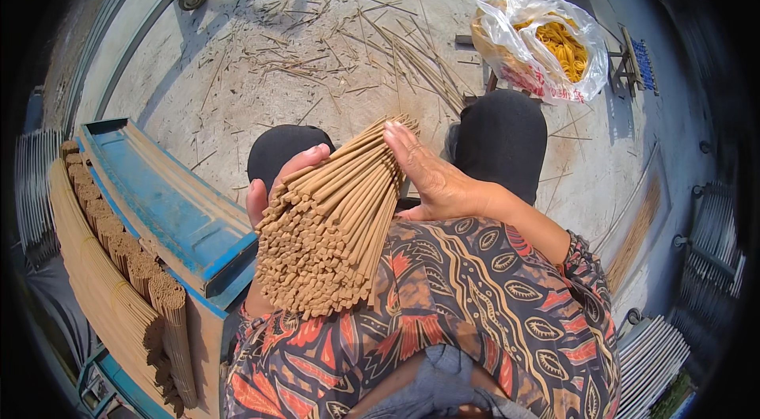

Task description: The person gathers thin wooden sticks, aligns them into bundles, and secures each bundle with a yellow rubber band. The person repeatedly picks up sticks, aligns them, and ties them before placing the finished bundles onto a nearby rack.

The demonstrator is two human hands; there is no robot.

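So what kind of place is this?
Probably a sunny outdoor work yard, or an open workshop. You can see a bundle of thin brown sticks being held, more bundles piled at the left, and loose sticks scattered over the hard grey ground.

Brown, blue-edged bench (207, 364): long bundles of thin tan sticks (111, 284) along left edge; worn blue metal trough (170, 201) along right. Pale grey concrete floor (245, 118): scattered thin brown stick scraps (427, 63).
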